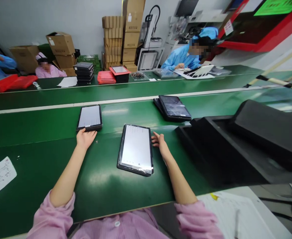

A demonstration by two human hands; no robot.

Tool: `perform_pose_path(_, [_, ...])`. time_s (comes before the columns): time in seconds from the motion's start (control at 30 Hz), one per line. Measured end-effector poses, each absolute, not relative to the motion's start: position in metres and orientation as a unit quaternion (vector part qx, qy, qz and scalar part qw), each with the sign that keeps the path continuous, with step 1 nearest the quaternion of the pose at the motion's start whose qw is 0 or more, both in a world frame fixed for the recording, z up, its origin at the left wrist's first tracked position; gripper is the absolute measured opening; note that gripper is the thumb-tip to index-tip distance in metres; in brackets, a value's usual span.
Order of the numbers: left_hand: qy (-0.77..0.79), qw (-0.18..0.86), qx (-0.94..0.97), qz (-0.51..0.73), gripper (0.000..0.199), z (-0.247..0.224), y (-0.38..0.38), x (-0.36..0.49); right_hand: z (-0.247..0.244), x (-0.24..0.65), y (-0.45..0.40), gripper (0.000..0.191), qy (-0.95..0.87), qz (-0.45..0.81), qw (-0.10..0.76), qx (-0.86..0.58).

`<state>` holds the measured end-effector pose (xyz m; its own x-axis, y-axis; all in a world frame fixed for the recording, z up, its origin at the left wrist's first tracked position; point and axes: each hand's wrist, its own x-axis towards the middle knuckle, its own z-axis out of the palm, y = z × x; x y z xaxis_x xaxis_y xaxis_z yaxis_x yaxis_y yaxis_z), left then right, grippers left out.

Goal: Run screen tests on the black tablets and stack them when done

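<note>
My left hand is at the near edge of a tablet with a lit pale screen, its thumb against the edge and its fingers low along the front. A thick black layer shows beneath that tablet. A second tablet, white-screened and covered in clear film, lies flat on the green work surface between my forearms. Just right of its upper right edge, my right hand has its fingers apart and holds nothing. Farther back, a dark-screened tablet rests askew on another black one.
Black foam trays lie at the right. A handwritten paper is at the left, and a sheet with a pen at the lower right. Across the line, a person in blue sits near stacked black devices and red trays.
</note>
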<state>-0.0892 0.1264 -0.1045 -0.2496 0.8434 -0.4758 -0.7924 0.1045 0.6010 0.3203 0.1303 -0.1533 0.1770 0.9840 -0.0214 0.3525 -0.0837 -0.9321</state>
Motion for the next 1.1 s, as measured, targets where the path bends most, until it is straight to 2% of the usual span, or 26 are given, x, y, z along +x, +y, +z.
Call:
perform_pose_path(0.1, [0.412,0.608,0.045,0.677,0.025,-0.120,0.072,-0.091,-0.154,0.308,0.157,0.095,-0.551,0.395,0.412,-0.609])
perform_pose_path(0.23, [0.407,0.599,0.076,0.686,0.008,-0.144,-0.019,-0.091,-0.160,0.287,0.178,0.092,-0.566,0.423,0.393,-0.589])
perform_pose_path(0.4, [0.454,0.620,0.104,0.631,0.024,-0.167,-0.133,-0.084,-0.168,0.270,0.178,0.083,-0.622,0.421,0.356,-0.556])
perform_pose_path(0.53, [0.604,0.616,0.200,0.464,0.047,-0.159,-0.189,-0.091,-0.166,0.266,0.173,0.081,-0.698,0.343,0.336,-0.531])
perform_pose_path(0.6, [0.722,0.481,0.313,0.387,0.051,-0.146,-0.200,-0.098,-0.161,0.260,0.171,0.076,-0.731,0.265,0.361,-0.515])
perform_pose_path(0.67, [0.782,0.253,0.440,0.362,0.039,-0.133,-0.201,-0.102,-0.153,0.249,0.168,0.072,-0.777,0.182,0.360,-0.483])
perform_pose_path(0.73, [0.750,0.050,0.552,0.361,0.021,-0.125,-0.195,-0.100,-0.146,0.234,0.164,0.068,-0.821,0.124,0.324,-0.454])
perform_pose_path(0.8, [0.686,-0.074,0.638,0.342,0.011,-0.123,-0.184,-0.091,-0.141,0.222,0.157,0.065,-0.838,0.088,0.286,-0.457])
perform_pose_path(0.93, [0.618,-0.184,0.706,0.292,0.014,-0.130,-0.167,-0.070,-0.133,0.217,0.140,0.060,-0.851,0.054,0.247,-0.460])
perform_pose_path(1.0, [0.601,-0.195,0.717,0.294,0.017,-0.133,-0.164,-0.066,-0.130,0.224,0.130,0.061,-0.865,0.050,0.247,-0.434])
perform_pose_path(1.1, [0.586,-0.173,0.740,0.283,0.021,-0.130,-0.161,-0.070,-0.122,0.235,0.116,0.066,-0.860,0.040,0.291,-0.417])
